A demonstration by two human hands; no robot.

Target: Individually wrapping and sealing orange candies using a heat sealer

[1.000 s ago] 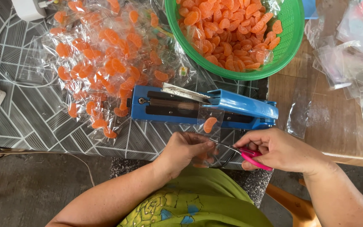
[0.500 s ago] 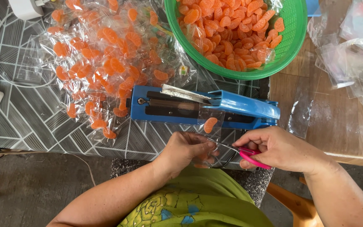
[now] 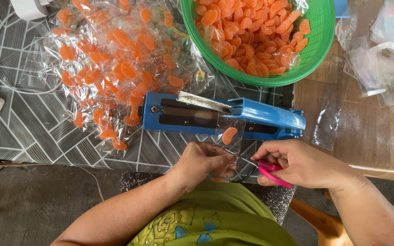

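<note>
Left hand (image 3: 201,164): at 6 o'clock of the view, fingers (image 3: 222,159) pinching the lower end of a small clear bag (image 3: 229,136).
Right hand (image 3: 304,164): just at 3 o'clock of the left hand, fingers clenched through the pink handles of the scissors (image 3: 265,169).
Scissors: blades point toward 9 o'clock and meet the bag just above the left fingers; whether they are cutting cannot be told.
Bag: clear film, one orange candy (image 3: 229,135) inside; its upper part lies over the front edge of the sealer (image 3: 261,119), its lower end sits between the two hands.
Sealer: blue, long, lying across the tabletop (image 3: 28,132) from 9 to 3 o'clock, directly at 12 o'clock of the hands; its arm is down on a strip of film.
Packed pile (image 3: 115,68): many clear bags with orange candies, heaped at 10 to 11 o'clock of the sealer, some touching its left end.
Basket (image 3: 324,41): green, round, at 1 o'clock, full of loose orange candies, just beyond the sealer.
Empty bags (image 3: 379,73): clear, scattered at 2 to 3 o'clock on the bare wood; one lies alone (image 3: 327,123) near the sealer's right end.
Tabletop: grey cloth with a line pattern under the pile and sealer.
Cable (image 3: 5,86): white, looping at 9 o'clock.
Clothing: green patterned shirt (image 3: 215,218) at 6 o'clock.
</note>
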